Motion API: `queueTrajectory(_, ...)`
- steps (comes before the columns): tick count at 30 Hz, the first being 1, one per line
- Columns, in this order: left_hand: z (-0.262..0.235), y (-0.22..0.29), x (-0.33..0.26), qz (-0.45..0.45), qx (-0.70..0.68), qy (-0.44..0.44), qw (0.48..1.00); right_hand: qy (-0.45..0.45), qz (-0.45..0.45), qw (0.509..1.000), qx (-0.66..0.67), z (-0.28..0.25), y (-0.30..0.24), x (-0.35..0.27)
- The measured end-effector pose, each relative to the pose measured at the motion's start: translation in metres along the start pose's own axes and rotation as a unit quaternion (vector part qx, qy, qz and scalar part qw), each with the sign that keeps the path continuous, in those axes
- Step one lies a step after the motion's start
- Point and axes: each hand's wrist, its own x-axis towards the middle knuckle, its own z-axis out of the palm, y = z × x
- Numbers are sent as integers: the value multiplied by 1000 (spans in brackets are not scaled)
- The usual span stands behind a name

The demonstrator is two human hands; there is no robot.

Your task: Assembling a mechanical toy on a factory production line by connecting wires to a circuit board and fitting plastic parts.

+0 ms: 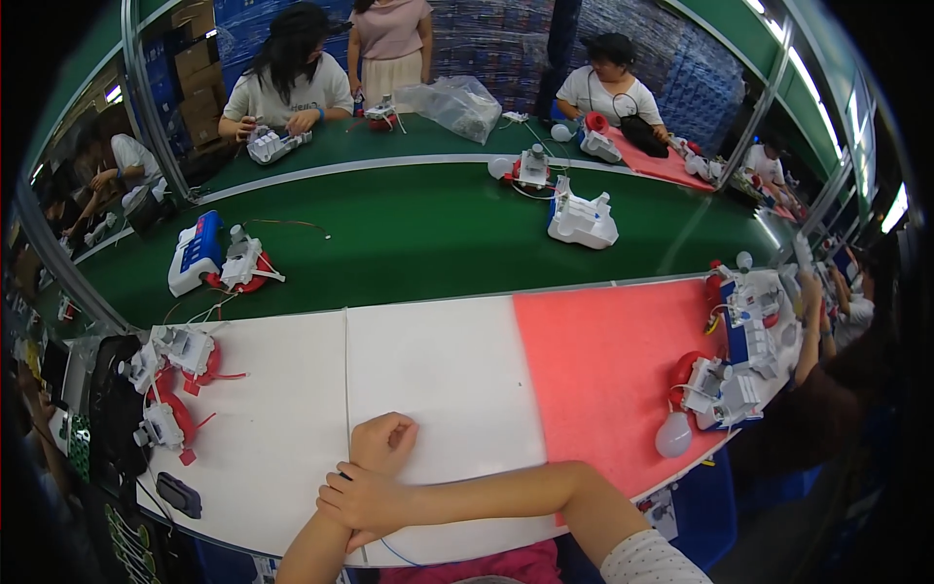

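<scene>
The right hand (362, 501) lies across the left wrist, fingers curled loosely over it and pinching nothing that I can make out, though a thin dark sliver shows at its upper edge and it's too small to tell what that is. The left hand (382, 443) is balled into a soft fist just above it, knuckles down on the white mat (443, 380), and I can't tell if anything is tucked inside. So both hands sit stacked near the bottom edge, right where the seam between the two white sheets runs. The nearest workpieces are the white-and-red assemblies (175, 375) clustered on the left end of the mat, up and to the left of the fist, which puts them on the left hand's side and closer to it than to the right. Their red tabs and loose wires point every which way, so no clean long axis there. A small dark oval object (179, 494) lies near the mat's lower left corner, also on the left. Off to the right, across the pink mat (608, 375), another pile of white, blue and red units (725, 384) and a pale bulb (673, 435) sit well apart from both hands. Beyond all that runs the green conveyor belt (418, 234), with other people working on its far side.
</scene>
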Motion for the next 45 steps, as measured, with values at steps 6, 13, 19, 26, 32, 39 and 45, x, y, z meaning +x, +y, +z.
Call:
queueTrajectory(6, 1, -1, 0, 3, 18, -6, 1000, 13, -21, 998, -50, 2, 2, -3)
queueTrajectory(13, 0, -2, -2, 4, 19, -1, 1000, 34, -53, 996, -64, 4, 4, -3)
queueTrajectory(19, 1, -3, -2, 17, 19, -2, 1000, 29, -61, 994, -91, 4, 4, -5)
queueTrajectory(26, -1, -4, -4, 33, 37, -9, 999, 11, -69, 995, -76, 1, 3, -5)
queueTrajectory(32, -2, -3, -2, 22, 16, -16, 1000, -42, -37, 998, -28, 4, 7, -6)
queueTrajectory(39, 2, -12, -1, -44, -41, -37, 998, -91, 40, 984, 149, -20, 19, 8)
queueTrajectory(45, -12, -10, -3, 12, 13, -39, 999, 91, 226, 931, 272, -40, 100, 78)
